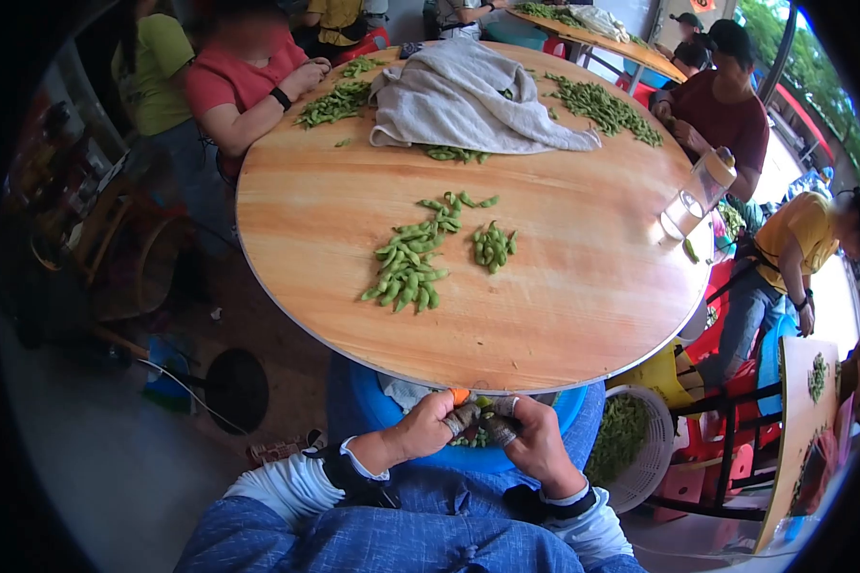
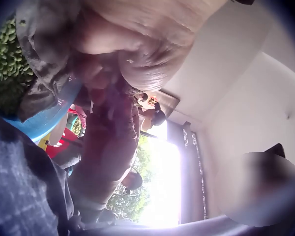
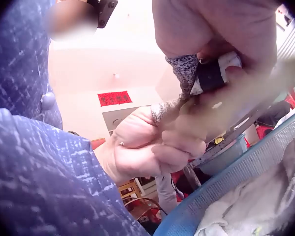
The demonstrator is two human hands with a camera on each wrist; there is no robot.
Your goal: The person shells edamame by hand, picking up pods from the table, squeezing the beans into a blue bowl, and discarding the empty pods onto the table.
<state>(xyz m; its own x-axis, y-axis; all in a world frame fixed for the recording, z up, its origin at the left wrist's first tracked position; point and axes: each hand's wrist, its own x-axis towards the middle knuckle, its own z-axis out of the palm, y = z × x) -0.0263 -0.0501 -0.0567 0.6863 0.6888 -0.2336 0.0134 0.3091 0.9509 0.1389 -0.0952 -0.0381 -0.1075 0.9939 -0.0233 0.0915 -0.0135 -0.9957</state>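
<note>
My left hand (image 1: 411,435) and right hand (image 1: 542,441) meet just below the near table edge, over a blue basket (image 1: 571,409). Between their thumbs and fingertips they pinch a green bean pod (image 1: 484,403), mostly covered by the fingers. Grey knitted wraps cover both thumbs, and an orange tip (image 1: 461,394) shows at the left fingers. Shelled green beans (image 2: 10,64) lie in the basket beside a grey cloth (image 3: 250,209). On the table are a larger pile of pods (image 1: 406,267) and a small pile (image 1: 493,248).
The round wooden table (image 1: 334,210) also bears a grey towel (image 1: 468,100) over pods and a clear bottle (image 1: 699,196) at the right. A white basket of pods (image 1: 626,439) stands by my right leg. Several people sit around.
</note>
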